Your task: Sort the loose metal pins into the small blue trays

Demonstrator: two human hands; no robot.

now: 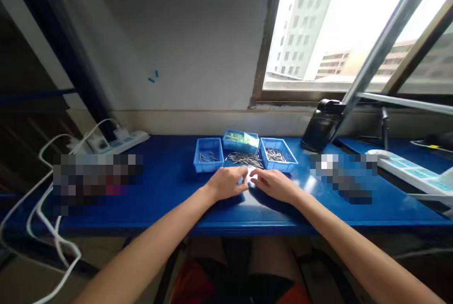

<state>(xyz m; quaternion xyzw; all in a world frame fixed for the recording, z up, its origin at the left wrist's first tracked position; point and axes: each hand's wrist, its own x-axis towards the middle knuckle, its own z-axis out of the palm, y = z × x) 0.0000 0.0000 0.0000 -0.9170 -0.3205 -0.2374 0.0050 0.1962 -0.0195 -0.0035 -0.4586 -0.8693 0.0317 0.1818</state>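
Observation:
My left hand point(229, 182) is over the blue table point(163, 190), palm side turned inward. Its thumb and forefinger curve toward each other with a gap between their tips. Facing it a short distance away is my right hand point(275, 184), fingers bent and the tips slightly apart. I see nothing held in either hand, though something very small could be lost in the glare. Just beyond the fingertips lies a loose pile of thin metal pins or screws point(245, 159). A blue bin point(208, 166) with a few metal pieces stands left of it; another blue bin point(283, 166), fuller, stands right.
Behind the pile is a blue bin point(234, 145) with greenish plastic packaging point(247, 139). Power strips point(123, 142) with white cables are at the left, and another strip point(406, 168) at the right. A black object point(322, 124) leans below the window. Blurred patches hide items on both sides.

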